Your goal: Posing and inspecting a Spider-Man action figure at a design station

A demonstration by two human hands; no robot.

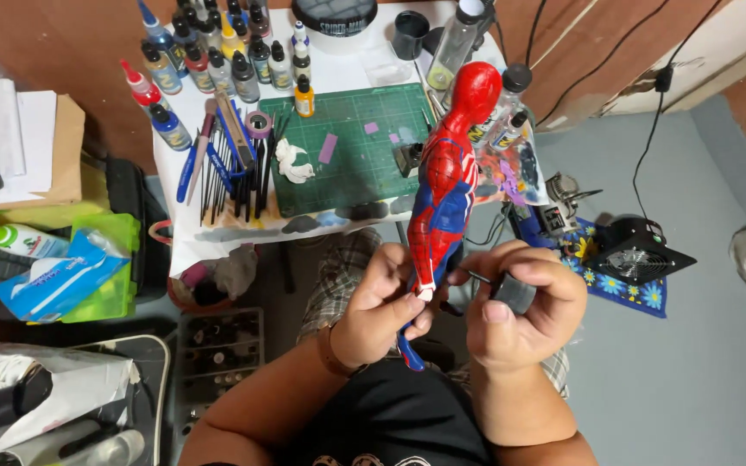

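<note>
Red-and-blue action figure (447, 177): upright, head far, held over the lap just near of the desk (185, 226); raised into clear view, probably for close work on its lower half.

Left hand (380, 306): clenched round the figure's legs, thumb pressed across the front, one blue foot poking out below the fist; wrist bent inward, forearm rising from lower left, brown strap on the wrist.

Right hand (520, 311): curled round a small dark grey cylindrical piece (514, 293), a thin dark stem pointing left toward the figure's legs; fingers wrapped over, thumb underneath, forearm rising from lower right. Exact nature of the piece not readable.

Green cutting mat (364, 155): flat on the white-covered desk, far of the hands, with purple scraps and a white lump of putty (293, 162).

Paint bottles (218, 65): clustered at the far left of the mat, within reach.

Brushes and dark-handled tools (235, 177): laid in a row left of the mat.

Clear spray bottle (455, 41): far edge, behind the figure's head.

Small black fan (645, 250): on the grey floor, right.

Green box with a blue wipes pack (62, 272): left.
</note>
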